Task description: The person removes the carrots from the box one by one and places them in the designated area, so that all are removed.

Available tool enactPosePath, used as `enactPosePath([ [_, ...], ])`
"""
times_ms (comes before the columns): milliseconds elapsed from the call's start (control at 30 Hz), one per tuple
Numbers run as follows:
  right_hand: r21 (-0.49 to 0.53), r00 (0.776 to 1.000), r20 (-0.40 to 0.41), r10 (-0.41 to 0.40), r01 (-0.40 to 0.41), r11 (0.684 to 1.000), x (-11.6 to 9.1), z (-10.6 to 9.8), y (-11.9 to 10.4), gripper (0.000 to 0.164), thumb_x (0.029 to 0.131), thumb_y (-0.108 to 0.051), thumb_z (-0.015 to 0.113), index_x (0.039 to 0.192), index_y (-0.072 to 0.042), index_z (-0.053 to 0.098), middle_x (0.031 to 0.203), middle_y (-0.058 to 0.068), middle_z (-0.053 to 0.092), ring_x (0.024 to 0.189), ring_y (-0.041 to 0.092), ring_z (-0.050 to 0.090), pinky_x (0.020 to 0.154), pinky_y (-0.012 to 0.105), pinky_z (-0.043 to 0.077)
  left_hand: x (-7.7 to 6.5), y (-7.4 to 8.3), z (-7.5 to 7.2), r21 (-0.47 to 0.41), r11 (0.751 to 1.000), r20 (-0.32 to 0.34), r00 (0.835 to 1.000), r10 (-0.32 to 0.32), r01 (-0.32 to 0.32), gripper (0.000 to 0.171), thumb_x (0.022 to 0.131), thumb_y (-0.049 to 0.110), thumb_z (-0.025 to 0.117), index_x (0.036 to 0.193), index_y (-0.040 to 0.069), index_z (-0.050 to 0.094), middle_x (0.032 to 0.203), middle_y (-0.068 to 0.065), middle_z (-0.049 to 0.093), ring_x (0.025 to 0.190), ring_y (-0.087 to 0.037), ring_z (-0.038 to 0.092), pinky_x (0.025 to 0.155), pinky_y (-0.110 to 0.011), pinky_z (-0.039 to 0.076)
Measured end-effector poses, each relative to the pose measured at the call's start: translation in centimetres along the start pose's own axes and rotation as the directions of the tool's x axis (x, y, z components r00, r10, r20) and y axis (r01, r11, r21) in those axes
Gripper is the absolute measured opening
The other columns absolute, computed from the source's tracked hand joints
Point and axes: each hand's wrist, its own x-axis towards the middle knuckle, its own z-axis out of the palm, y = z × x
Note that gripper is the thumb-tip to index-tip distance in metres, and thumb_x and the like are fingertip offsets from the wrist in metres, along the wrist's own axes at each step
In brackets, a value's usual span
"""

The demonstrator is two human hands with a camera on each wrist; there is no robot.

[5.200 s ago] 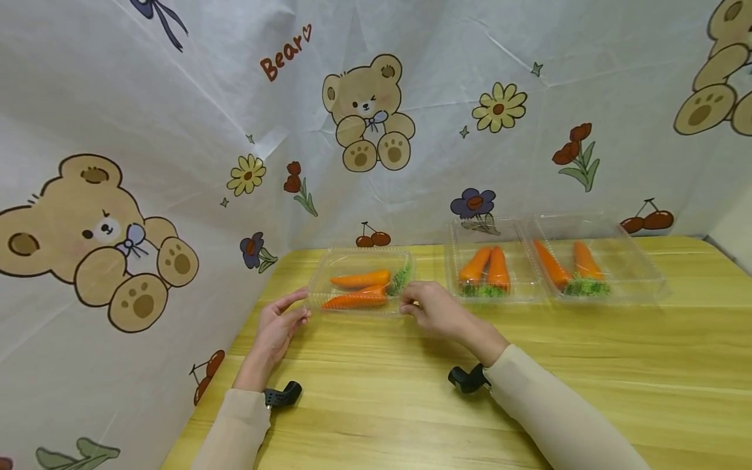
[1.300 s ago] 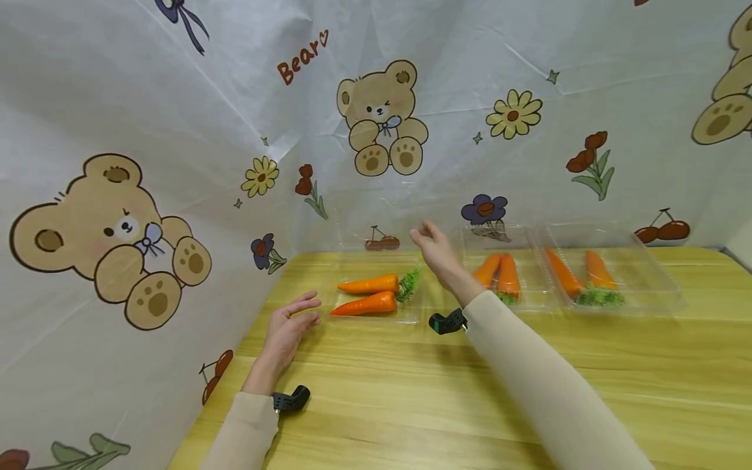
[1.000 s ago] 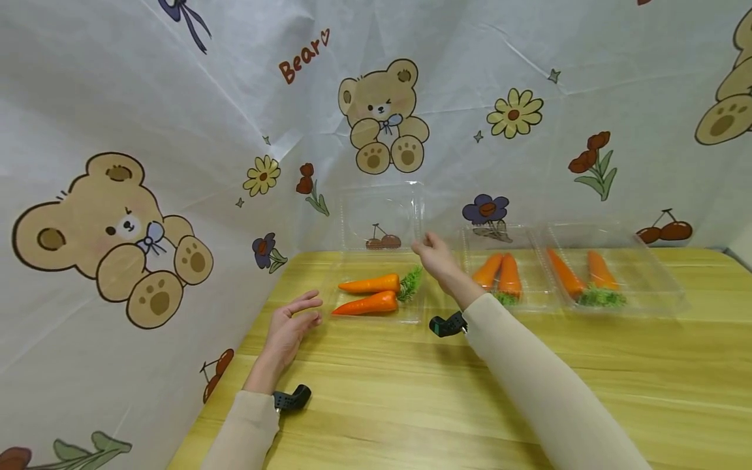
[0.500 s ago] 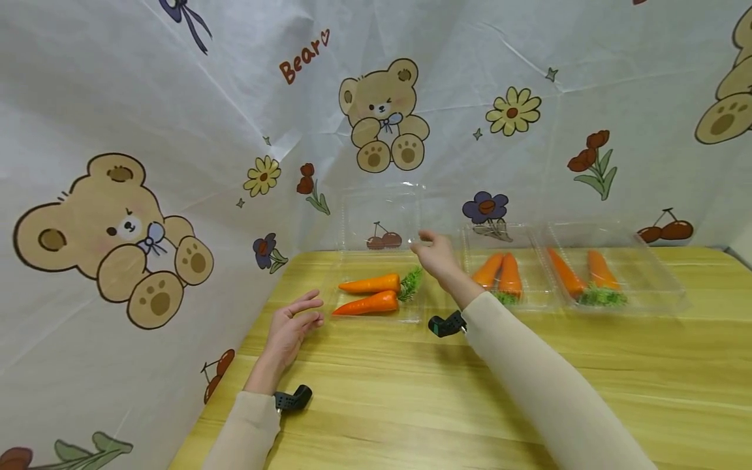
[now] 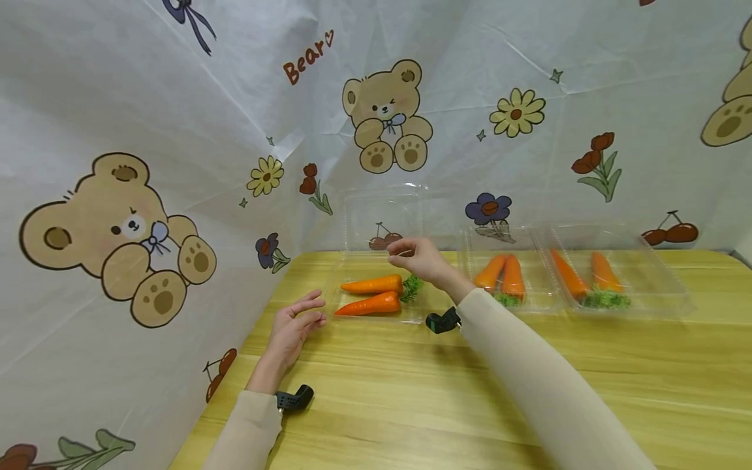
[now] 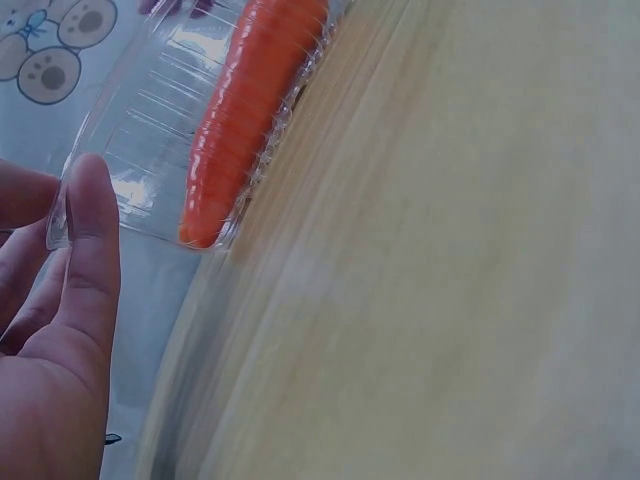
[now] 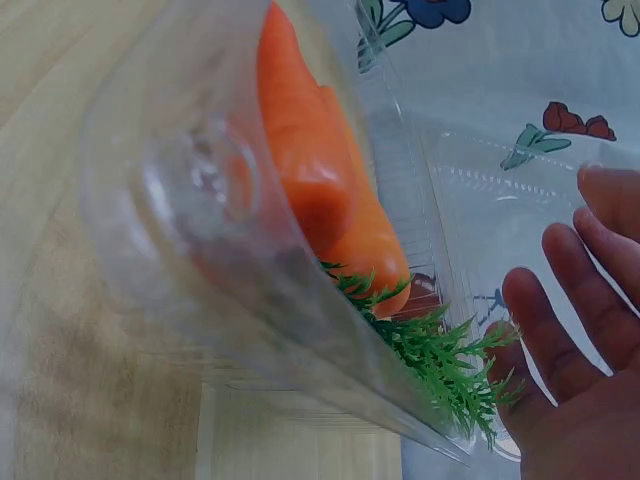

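Observation:
In the head view a clear plastic clamshell container (image 5: 376, 320) lies on the table with its lid (image 5: 382, 212) raised against the backdrop. Two carrots, the rear one (image 5: 371, 285) and the front one (image 5: 370, 304), lie inside with green tops (image 5: 411, 288) to the right. My left hand (image 5: 292, 328) pinches the container's left edge; the left wrist view shows the thumb (image 6: 92, 210) pressed on the plastic. My right hand (image 5: 424, 260) is above the container's right rear, its fingers (image 7: 572, 285) loosely bent and holding nothing, close to the greens and lid in the right wrist view.
To the right stand two more clear containers, the nearer (image 5: 543, 301) and the far right one (image 5: 675, 301), each with two carrots. A white bear-print sheet (image 5: 235, 91) hangs along the back and left of the wooden table (image 5: 382, 391).
The left container was closed 5.2 s ago; now its lid stands up. In the last half second my right hand has moved left over the container. My left hand stays at its edge.

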Motion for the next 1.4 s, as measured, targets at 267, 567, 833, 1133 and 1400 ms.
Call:
enactPosePath([
  [267, -0.196, 0.994, 0.098, -0.037, 0.055, 0.979, 1.1, 0.0, 0.3, 0.030, 0.100, -0.021, 0.069, 0.126, -0.007, 0.071, 0.127, 0.013, 0.070, 0.118, 0.031, 0.066, 0.100, 0.044, 0.058, 0.0, -0.1, -0.2, -0.009, 1.000, 0.001, 1.000, 0.008, -0.008, 0.043, 0.095, -0.012, 0.062, 0.133, -0.027, 0.050, 0.161, -0.015, 0.040, 0.081, -0.014, 0.071, 0.077, -0.023, 0.064],
  [567, -0.351, 0.968, 0.240, 0.075, 0.015, 0.936, 2.7, 0.4, 0.5, 0.031, 0.099, -0.023, 0.071, 0.125, -0.007, 0.072, 0.128, 0.011, 0.070, 0.119, 0.027, 0.064, 0.105, 0.043, 0.055, -0.2, -0.2, -0.3, -0.012, 1.000, -0.012, 1.000, 0.002, -0.002, 0.041, 0.094, -0.012, 0.063, 0.131, -0.026, 0.052, 0.159, -0.013, 0.044, 0.081, -0.014, 0.071, 0.077, -0.023, 0.064],
  [833, -0.402, 0.960, 0.251, 0.122, -0.011, 0.915, 3.2, 1.1, 0.3, 0.040, 0.098, -0.021, 0.071, 0.133, -0.001, 0.067, 0.129, 0.013, 0.068, 0.119, 0.028, 0.063, 0.103, 0.041, 0.056, 0.1, -0.1, -0.3, -0.002, 1.000, 0.002, 1.000, 0.009, -0.009, 0.041, 0.095, -0.011, 0.061, 0.133, -0.026, 0.051, 0.161, -0.014, 0.042, 0.081, -0.015, 0.071, 0.078, -0.023, 0.064],
  [1133, -0.527, 0.932, 0.331, 0.148, 0.053, 0.848, 4.2, 2.3, 0.8, 0.043, 0.094, -0.025, 0.076, 0.130, -0.003, 0.069, 0.128, 0.013, 0.070, 0.118, 0.027, 0.064, 0.104, 0.039, 0.056, 0.1, -0.1, -0.2, 0.009, 1.000, 0.003, 1.000, 0.003, -0.003, 0.044, 0.095, -0.010, 0.063, 0.134, -0.025, 0.051, 0.160, -0.014, 0.043, 0.083, -0.015, 0.072, 0.080, -0.024, 0.064],
  [1400, -0.550, 0.917, 0.340, 0.206, 0.016, 0.835, 4.2, 2.6, 0.8, 0.045, 0.093, -0.028, 0.078, 0.132, -0.006, 0.069, 0.132, 0.013, 0.068, 0.121, 0.027, 0.063, 0.109, 0.040, 0.053, 0.1, -0.2, -0.2, 0.009, 1.000, 0.003, 1.000, 0.008, -0.008, 0.043, 0.095, -0.009, 0.063, 0.134, -0.025, 0.051, 0.160, -0.013, 0.043, 0.083, -0.014, 0.071, 0.079, -0.023, 0.063],
])
